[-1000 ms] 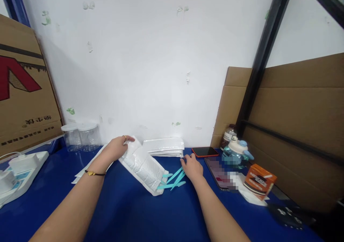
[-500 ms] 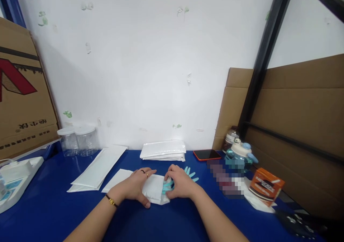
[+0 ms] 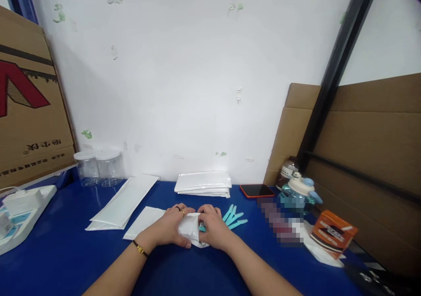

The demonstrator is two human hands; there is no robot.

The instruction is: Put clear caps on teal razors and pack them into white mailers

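A white padded envelope [image 3: 190, 226] lies on the blue table in front of me, its open end facing right. My left hand [image 3: 173, 226] is wrapped over it, thumb on the near edge and fingers on the far edge. At the opening, the bent fingers of my right hand [image 3: 212, 228] are closed on light-blue sticks [image 3: 201, 228], whose ends are partly inside the envelope; my fingers hide the rest. Several more light-blue sticks [image 3: 234, 217] are fanned out beyond my right hand. Another white envelope [image 3: 144, 221] shows left of my left hand.
White envelopes lie at the left [image 3: 125, 201] and in a back stack [image 3: 202, 183]. A phone [image 3: 257, 190], a teal bottle [image 3: 297, 193] and an orange box [image 3: 333, 233] stand or lie right. Clear jars [image 3: 110, 169] and a power strip [image 3: 29, 219] are left.
My right hand has moved left against the envelope, and the sticks in it now show less outside the opening. The envelope bulges more under my left hand. The view has shifted slightly.
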